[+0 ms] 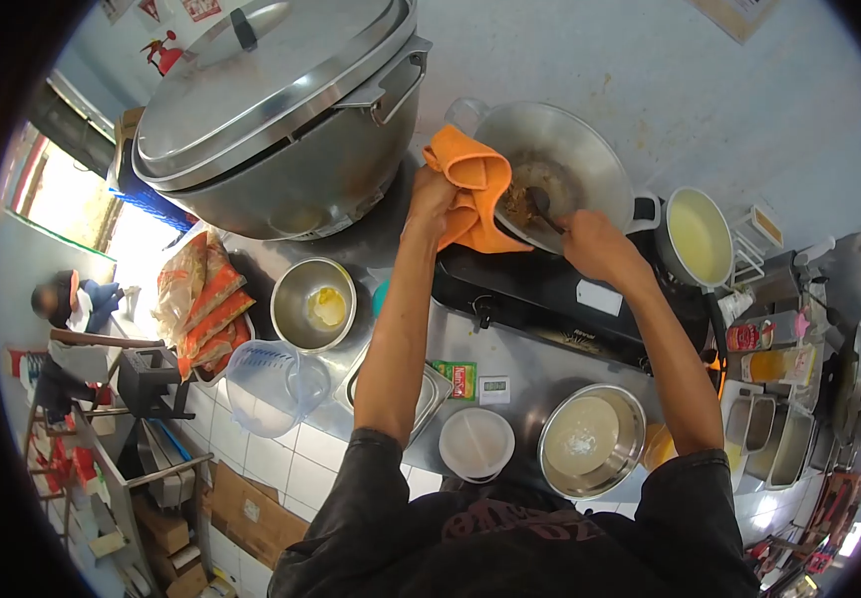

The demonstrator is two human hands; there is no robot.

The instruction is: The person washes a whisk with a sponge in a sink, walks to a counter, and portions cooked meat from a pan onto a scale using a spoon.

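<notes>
My left hand (432,194) is closed on an orange cloth (472,169), which lies against the left rim of a large silver wok (580,140). Whether the fingers also grip a handle beneath the cloth is hidden. My right hand (598,242) is wrapped round the handle of a dark spoon or ladle (540,202); its exact shape is hard to make out. The tool's head dips among brownish bits (522,199) at the bottom of the wok. Under the wok stands a black gas stove (540,309) with a knob in front.
A huge lidded pot (281,149) stands at left. A pan of yellowish liquid (700,239) is at right. Nearer me are a steel bowl with white contents (633,439), a lidded tub (477,444), a timer (494,390), a smaller steel bowl (291,309) and a clear jug (261,389).
</notes>
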